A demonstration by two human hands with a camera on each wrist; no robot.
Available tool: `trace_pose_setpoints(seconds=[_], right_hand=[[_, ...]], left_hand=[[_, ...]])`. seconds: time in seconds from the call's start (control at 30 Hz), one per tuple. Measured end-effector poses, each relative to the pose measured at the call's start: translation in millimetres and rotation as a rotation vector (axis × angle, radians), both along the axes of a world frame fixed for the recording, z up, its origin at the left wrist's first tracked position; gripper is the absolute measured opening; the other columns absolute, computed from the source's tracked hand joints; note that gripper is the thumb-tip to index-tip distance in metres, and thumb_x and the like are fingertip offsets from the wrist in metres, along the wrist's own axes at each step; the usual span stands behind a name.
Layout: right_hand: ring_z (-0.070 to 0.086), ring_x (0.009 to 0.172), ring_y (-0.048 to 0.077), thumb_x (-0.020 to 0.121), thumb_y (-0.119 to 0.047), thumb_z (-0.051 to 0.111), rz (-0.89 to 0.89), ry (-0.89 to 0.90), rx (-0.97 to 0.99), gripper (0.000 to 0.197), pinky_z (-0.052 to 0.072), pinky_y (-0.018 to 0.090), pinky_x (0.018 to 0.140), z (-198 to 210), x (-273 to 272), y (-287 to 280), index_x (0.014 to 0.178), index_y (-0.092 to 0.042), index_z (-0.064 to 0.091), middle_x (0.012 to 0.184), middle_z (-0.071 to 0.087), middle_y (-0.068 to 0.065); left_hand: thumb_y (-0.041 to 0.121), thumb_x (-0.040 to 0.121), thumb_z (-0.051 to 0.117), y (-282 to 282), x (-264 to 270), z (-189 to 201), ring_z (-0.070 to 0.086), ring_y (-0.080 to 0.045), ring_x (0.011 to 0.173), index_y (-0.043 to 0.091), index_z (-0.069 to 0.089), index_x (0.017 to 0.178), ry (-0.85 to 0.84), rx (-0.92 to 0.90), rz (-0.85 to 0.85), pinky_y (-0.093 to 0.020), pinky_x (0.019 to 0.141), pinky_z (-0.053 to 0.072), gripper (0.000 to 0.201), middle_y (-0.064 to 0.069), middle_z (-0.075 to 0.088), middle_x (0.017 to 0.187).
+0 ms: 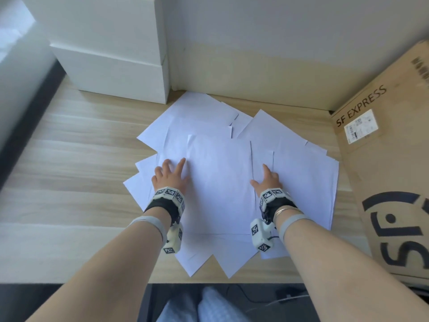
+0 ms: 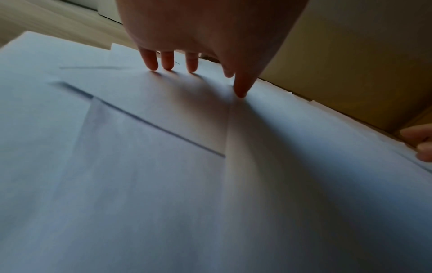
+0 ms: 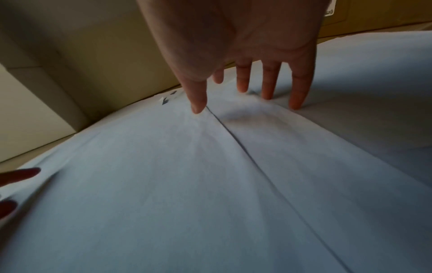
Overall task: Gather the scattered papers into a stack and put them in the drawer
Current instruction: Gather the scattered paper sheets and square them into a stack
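Note:
Several white papers (image 1: 220, 177) lie fanned and overlapping on the wooden desk (image 1: 69, 159). My left hand (image 1: 170, 174) rests flat on the sheets at the left side of the top sheet, fingers spread and straight, fingertips (image 2: 168, 64) touching paper. My right hand (image 1: 267, 178) rests flat on the sheets at the right edge of the top sheet, thumb spread toward the middle, fingertips (image 3: 268, 92) pressing the papers (image 3: 187, 184). Neither hand holds a sheet. The papers (image 2: 140, 166) fill both wrist views. No drawer is in view.
A large SF EXPRESS cardboard box (image 1: 390, 170) stands at the right, close to the papers. Two stacked white boxes (image 1: 111, 54) sit at the back left against the wall. Bare desk lies to the left; the desk's front edge (image 1: 116, 281) is near my arms.

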State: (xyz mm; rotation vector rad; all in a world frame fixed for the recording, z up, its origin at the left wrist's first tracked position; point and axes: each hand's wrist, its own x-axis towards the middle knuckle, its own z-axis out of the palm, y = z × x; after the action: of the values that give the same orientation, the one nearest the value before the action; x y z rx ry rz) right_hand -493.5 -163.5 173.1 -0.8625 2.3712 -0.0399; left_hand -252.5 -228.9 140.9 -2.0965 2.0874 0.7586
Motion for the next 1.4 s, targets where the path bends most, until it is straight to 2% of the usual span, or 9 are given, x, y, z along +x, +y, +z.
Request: trace_pose_setpoints(seconds=[0.23, 0.4, 0.57, 0.7, 0.83, 0.97, 1.1, 1.27, 1.4], right_hand=[[0.030, 0.134, 0.037, 0.089, -0.046, 0.051, -0.301, 0.030, 0.131, 0.080, 0.030, 0.045, 0.108, 2.6, -5.9, 4.1, 0.150, -0.030, 0.002, 0.147, 0.024, 0.014], [0.034, 0.134, 0.037, 0.087, -0.048, 0.055, -0.265, -0.093, 0.071, 0.084, 0.033, 0.048, 0.108, 7.9, 7.3, -6.2, 0.150, -0.031, 0.002, 0.149, 0.022, 0.016], [0.040, 0.133, 0.032, 0.089, -0.037, 0.057, -0.200, -0.232, -0.039, 0.083, 0.034, 0.039, 0.107, 12.4, 10.6, -13.7, 0.151, -0.026, 0.002, 0.150, 0.030, 0.015], [0.042, 0.133, 0.029, 0.090, -0.031, 0.058, -0.180, -0.288, -0.094, 0.080, 0.036, 0.034, 0.105, 11.5, 6.7, -12.7, 0.150, -0.022, 0.007, 0.149, 0.036, 0.010], [0.047, 0.129, 0.029, 0.088, -0.029, 0.060, -0.116, -0.262, -0.083, 0.072, 0.038, 0.034, 0.104, 7.9, 8.1, -16.3, 0.147, -0.016, 0.022, 0.143, 0.045, 0.010], [0.058, 0.114, 0.027, 0.085, -0.028, 0.062, 0.001, -0.248, -0.023, 0.049, 0.044, 0.031, 0.095, 1.5, 11.5, -17.2, 0.129, -0.012, 0.046, 0.127, 0.060, 0.007], [0.050, 0.120, 0.030, 0.083, -0.030, 0.063, 0.072, -0.183, -0.003, 0.045, 0.041, 0.034, 0.099, -0.7, 14.0, -18.9, 0.125, -0.018, 0.050, 0.131, 0.050, 0.008], [0.035, 0.132, 0.032, 0.084, -0.038, 0.062, 0.053, -0.143, -0.057, 0.065, 0.032, 0.038, 0.108, 0.4, 11.5, -24.1, 0.141, -0.020, 0.035, 0.143, 0.037, 0.010], [0.057, 0.114, 0.028, 0.085, -0.039, 0.062, -0.034, -0.342, -0.138, 0.070, 0.041, 0.036, 0.105, -3.4, 12.5, -31.4, 0.143, -0.016, 0.029, 0.128, 0.057, 0.010]], left_hand=[[0.051, 0.089, 0.037, -3.8, 7.7, -6.3, -0.006, -0.035, 0.147, 0.051, 0.013, 0.142, 0.005, 0.083, 0.175, -0.047, 0.117, 0.008, 0.058, -0.006, -0.007, 0.160], [0.047, 0.091, 0.040, 6.0, -18.3, -1.0, 0.003, -0.036, 0.145, 0.050, 0.009, 0.144, 0.033, 0.052, 0.159, -0.046, 0.114, 0.016, 0.061, -0.006, -0.003, 0.160], [0.039, 0.091, 0.044, 5.5, -35.1, 8.8, 0.019, -0.036, 0.138, 0.046, 0.015, 0.145, 0.107, 0.037, 0.148, -0.043, 0.107, 0.033, 0.061, -0.008, 0.002, 0.159], [0.026, 0.091, 0.048, -1.8, -30.3, 18.4, 0.035, -0.035, 0.130, 0.039, 0.020, 0.146, 0.248, 0.035, 0.254, -0.042, 0.101, 0.040, 0.063, -0.009, 0.012, 0.155], [0.017, 0.089, 0.055, -10.4, -24.9, 25.9, 0.057, -0.037, 0.113, 0.030, 0.011, 0.149, 0.457, 0.113, 0.473, -0.042, 0.093, 0.044, 0.075, -0.020, 0.051, 0.132], [0.015, 0.082, 0.065, -11.8, -18.3, 28.5, 0.055, -0.035, 0.118, 0.015, 0.031, 0.141, 0.544, 0.242, 0.576, -0.039, 0.095, 0.043, 0.068, -0.017, 0.057, 0.130], [0.003, 0.079, 0.066, -12.5, -13.5, 30.2, 0.055, -0.033, 0.118, 0.004, 0.047, 0.129, 0.571, 0.339, 0.463, -0.034, 0.094, 0.042, 0.054, -0.016, 0.058, 0.130], [-0.002, 0.076, 0.067, -14.5, 3.1, 30.8, 0.058, -0.032, 0.116, 0.010, 0.052, 0.127, 0.675, 0.329, 0.453, -0.039, 0.100, 0.044, 0.055, -0.015, 0.061, 0.126], [-0.005, 0.075, 0.068, -13.2, 17.4, 25.3, 0.061, -0.038, 0.110, 0.015, 0.058, 0.115, 0.854, 0.422, 0.505, -0.052, 0.099, 0.046, 0.046, -0.019, 0.063, 0.123]])
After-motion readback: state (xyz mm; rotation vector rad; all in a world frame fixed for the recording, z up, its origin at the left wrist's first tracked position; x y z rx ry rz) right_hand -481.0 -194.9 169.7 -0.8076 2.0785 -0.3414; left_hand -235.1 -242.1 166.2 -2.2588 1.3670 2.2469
